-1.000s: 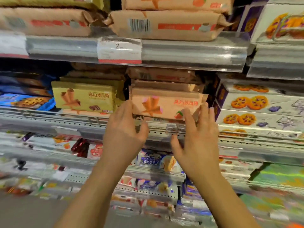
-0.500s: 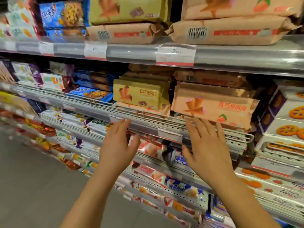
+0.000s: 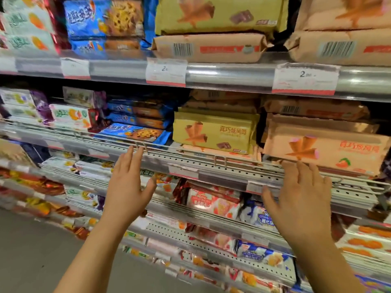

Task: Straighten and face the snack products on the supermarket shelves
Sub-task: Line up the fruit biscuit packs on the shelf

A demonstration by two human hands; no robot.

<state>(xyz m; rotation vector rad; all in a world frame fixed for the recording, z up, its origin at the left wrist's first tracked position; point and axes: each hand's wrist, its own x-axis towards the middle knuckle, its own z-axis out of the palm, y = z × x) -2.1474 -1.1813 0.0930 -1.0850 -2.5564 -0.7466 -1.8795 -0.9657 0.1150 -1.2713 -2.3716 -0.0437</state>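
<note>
We see both hands raised in front of the perforated grey metal shelf edge [image 3: 211, 166], holding nothing. Our left hand [image 3: 127, 187] is spread flat, fingers straight, fingertips at the thin wire front rail [image 3: 160, 145]. Our right hand [image 3: 300, 195] is also wide, fingers splayed, tips just under the peach-pink crinkly foil snack pack with cone print [image 3: 325, 149], which sits at the shelf front, slightly tilted (whether they touch is unclear). Beside it on the left, a yellow glossy rectangular cone-snack pack [image 3: 213, 132] stands face out atop a flat peach one. Further left lies a blue plastic cookie pack [image 3: 135, 133], flat against the rail. Open air lies between our hands.
</note>
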